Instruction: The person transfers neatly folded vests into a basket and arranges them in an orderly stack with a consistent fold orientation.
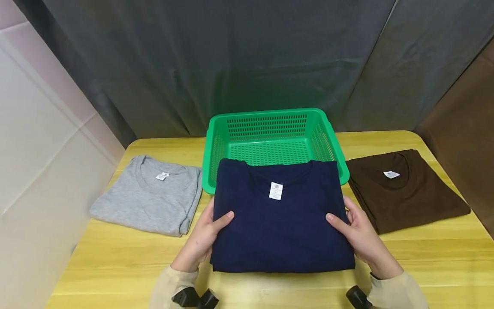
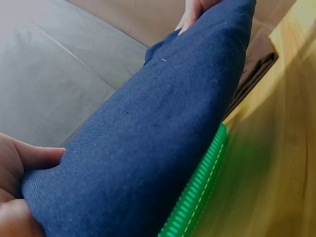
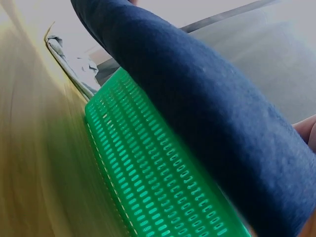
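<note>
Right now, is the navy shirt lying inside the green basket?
No: in the head view, the left hand and right hand grip the folded navy shirt by its sides, outside the green basket.

This looks like a curtained-off booth, with dark grey curtain [image 1: 193, 56] across the top, pale sheeting [image 1: 46, 133] left, brown cloth [image 1: 459, 111] right.

Plain beige sleeves [image 1: 401, 292]; blocky black wrist-worn devices [image 1: 187, 297]; fingers [image 1: 224, 221] bare.

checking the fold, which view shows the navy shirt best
The head view: it shows most of the navy shirt's front, with the white label visible. Both wrist views show only a close, rounded stretch of its fabric, without the label.
</note>
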The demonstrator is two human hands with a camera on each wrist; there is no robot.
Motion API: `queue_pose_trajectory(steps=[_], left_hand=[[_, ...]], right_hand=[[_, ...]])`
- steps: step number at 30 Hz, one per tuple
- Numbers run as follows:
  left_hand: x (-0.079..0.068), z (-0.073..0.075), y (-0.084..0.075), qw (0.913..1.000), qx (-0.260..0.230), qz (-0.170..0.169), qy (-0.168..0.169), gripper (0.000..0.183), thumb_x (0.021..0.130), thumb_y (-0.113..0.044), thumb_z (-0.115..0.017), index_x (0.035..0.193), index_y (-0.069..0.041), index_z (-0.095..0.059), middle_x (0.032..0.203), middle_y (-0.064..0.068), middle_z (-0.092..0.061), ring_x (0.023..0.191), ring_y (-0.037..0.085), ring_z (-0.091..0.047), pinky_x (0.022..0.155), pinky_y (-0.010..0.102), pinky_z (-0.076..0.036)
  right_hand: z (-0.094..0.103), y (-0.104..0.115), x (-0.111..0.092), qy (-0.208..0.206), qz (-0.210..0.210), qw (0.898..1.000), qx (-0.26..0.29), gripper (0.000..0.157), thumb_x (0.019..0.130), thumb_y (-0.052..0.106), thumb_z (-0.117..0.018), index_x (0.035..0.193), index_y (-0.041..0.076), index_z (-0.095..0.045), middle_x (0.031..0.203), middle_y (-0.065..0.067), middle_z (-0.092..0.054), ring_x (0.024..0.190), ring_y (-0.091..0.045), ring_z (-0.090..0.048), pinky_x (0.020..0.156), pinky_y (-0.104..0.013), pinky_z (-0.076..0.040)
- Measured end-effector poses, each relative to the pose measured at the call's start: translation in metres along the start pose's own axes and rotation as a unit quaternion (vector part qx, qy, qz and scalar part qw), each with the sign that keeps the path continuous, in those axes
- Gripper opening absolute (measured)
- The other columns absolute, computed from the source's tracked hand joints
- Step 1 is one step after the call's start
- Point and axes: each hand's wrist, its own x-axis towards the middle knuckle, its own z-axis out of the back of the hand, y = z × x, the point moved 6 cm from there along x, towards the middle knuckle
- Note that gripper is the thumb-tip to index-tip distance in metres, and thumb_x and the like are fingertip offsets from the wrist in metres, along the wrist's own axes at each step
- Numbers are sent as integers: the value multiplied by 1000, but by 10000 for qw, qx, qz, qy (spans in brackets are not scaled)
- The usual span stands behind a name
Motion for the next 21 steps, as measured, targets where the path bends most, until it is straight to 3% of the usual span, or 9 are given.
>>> queue_pose_trajectory(steps=[9,14,21], left_hand=[[6,2,-6,9999,126,68,53,63,93,-4,-45,145,-18,-14,140,16,-31,100,13,-58,83,31,-48],[14,0,-9,9998,-93,73,169,62,93,-2,-43,145,-17,-12,140,18,-30,96,13,-60,81,31,-49],[23,1,-15,9999,-74,72,52,61,93,-2,-42,145,-19,-13,137,18,-33,92,12,-60,79,32,-50]], right_hand=[[3,2,8,-21,-60,10000,-70,43,92,-4,-45,128,18,-42,103,4,-66,83,-16,-66,66,-33,-54],[9,5,15,-19,-170,9998,-121,42,92,-2,-45,129,18,-40,101,4,-67,81,-16,-66,65,-33,-54],[12,9,28,89,-258,9995,-138,41,93,1,-46,130,16,-38,106,5,-64,86,-15,-66,68,-33,-54]])
